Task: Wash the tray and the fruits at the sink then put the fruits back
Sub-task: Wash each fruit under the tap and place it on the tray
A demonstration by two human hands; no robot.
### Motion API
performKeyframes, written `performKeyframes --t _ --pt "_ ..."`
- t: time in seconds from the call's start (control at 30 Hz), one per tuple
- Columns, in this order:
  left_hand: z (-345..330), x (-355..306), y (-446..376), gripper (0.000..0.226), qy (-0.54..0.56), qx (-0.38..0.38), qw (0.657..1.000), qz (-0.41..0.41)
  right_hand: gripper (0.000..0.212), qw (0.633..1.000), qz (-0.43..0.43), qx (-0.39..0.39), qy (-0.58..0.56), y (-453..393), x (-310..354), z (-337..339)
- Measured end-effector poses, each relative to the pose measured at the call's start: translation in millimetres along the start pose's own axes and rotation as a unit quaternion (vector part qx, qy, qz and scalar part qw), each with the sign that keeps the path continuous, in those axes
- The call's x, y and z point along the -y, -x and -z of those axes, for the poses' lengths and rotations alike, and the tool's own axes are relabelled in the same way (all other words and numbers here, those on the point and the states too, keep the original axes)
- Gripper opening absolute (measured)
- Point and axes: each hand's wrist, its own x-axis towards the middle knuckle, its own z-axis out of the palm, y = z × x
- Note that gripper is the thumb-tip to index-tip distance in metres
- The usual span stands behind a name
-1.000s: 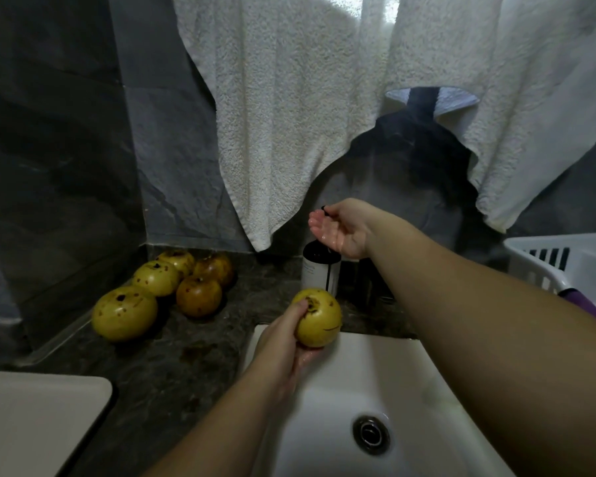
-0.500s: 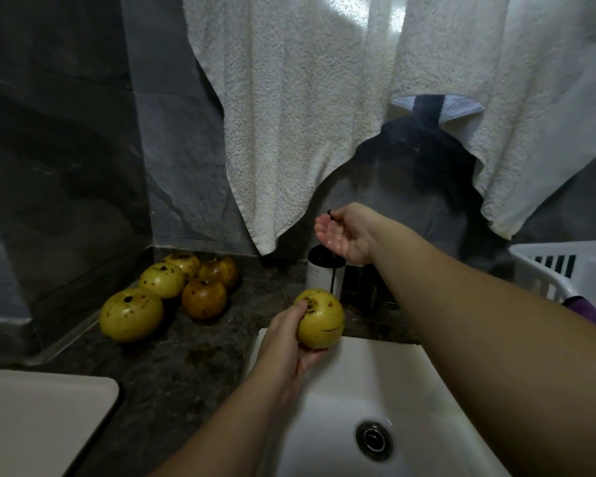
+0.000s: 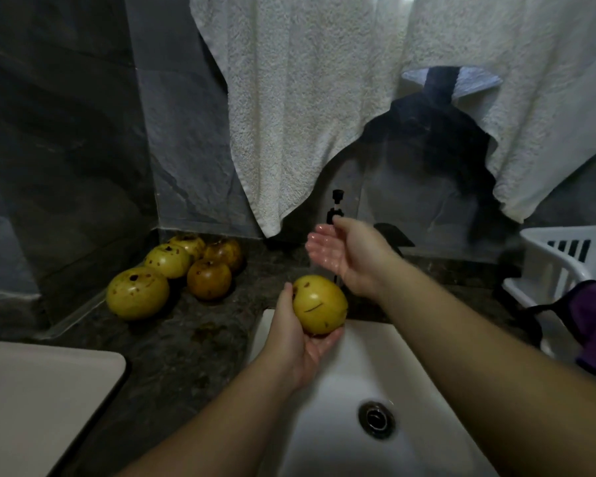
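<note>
Round, smooth fruit (image 3: 320, 304) in left hand (image 3: 298, 342)

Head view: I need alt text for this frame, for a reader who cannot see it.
A person's left hand holds a yellow fruit over the back edge of a white sink, while the right hand is open, palm up, just behind it. Five more spotted fruits sit on the dark counter to the left, under hanging white towels.

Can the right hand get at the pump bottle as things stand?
Probably yes. The right hand is open and empty right in front of the pump bottle, with nothing between them. The left hand holds the fruit lower, over the sink.
</note>
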Motion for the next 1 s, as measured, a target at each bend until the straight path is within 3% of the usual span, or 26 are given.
performKeyframes --t 0.07,0.1,0.17,0.2,0.27,0.3,0.37,0.4,0.5,0.53,0.57,0.63,0.67,0.7,0.8,0.83,0.87,0.93,0.97,1.0 --pt "0 0 0 0.065 0.012 -0.003 1.0 0.003 0.03 0.992 0.092 -0.022 0.084 16 -28 4" --pt "0 3 1 0.065 0.014 0.004 1.0 0.009 0.028 0.968 0.175 -0.033 0.179 25 -42 10" --pt "-1 8 5 0.059 0.018 0.031 0.999 0.016 0.035 0.844 0.334 -0.016 0.419 43 -64 24" --pt "-4 12 9 0.055 0.017 0.047 0.999 0.009 0.041 0.783 0.371 0.014 0.499 47 -69 30" --pt "-8 18 13 0.048 -0.003 0.059 0.998 -0.019 0.043 0.726 0.364 0.04 0.582 44 -71 37" --pt "-9 21 13 0.047 -0.015 0.052 0.998 -0.028 0.042 0.726 0.348 0.027 0.592 43 -69 40" --pt "-12 21 19 0.048 -0.021 0.034 0.999 -0.029 0.042 0.796 0.289 0.006 0.532 45 -70 45" --pt "-12 21 21 0.052 -0.029 0.025 0.999 -0.02 0.045 0.806 0.278 -0.002 0.523 49 -76 47" --pt "-13 27 26 0.058 -0.075 0.02 0.997 0.004 0.055 0.733 0.333 -0.029 0.593 64 -98 54" --pt "-15 30 27 0.058 -0.08 0.03 0.996 0.005 0.054 0.731 0.348 -0.036 0.586 63 -97 58" --pt "-16 32 27 0.056 -0.089 0.032 0.995 0.002 0.049 0.758 0.331 -0.044 0.56 60 -92 62" --pt "-19 35 27 0.053 -0.112 0.023 0.993 -0.007 0.04 0.871 0.228 -0.044 0.434 56 -81 71" --pt "-20 36 27 0.053 -0.125 0.015 0.992 -0.006 0.04 0.905 0.186 -0.041 0.381 58 -80 74" --pt "-20 38 27 0.054 -0.141 0.005 0.99 0.001 0.043 0.904 0.177 -0.042 0.387 62 -83 77" --pt "-22 48 31 0.056 -0.208 0.023 0.977 0.032 0.048 0.796 0.273 -0.04 0.538 74 -91 84" --pt "-22 51 30 0.056 -0.237 0.034 0.97 0.034 0.045 0.791 0.29 -0.039 0.538 72 -90 89" --pt "-23 52 28 0.056 -0.263 0.04 0.964 0.028 0.041 0.812 0.27 -0.038 0.516 69 -85 95" --pt "-25 51 22 0.058 -0.29 0.027 0.956 0.021 0.036 0.904 0.189 -0.035 0.382 63 -83 108" --pt "-26 50 19 0.061 -0.299 0.018 0.954 0.026 0.038 0.923 0.162 -0.046 0.346 64 -86 113" --pt "-27 49 17 0.063 -0.315 0.009 0.948 0.035 0.042 0.918 0.157 -0.058 0.359 67 -90 115"
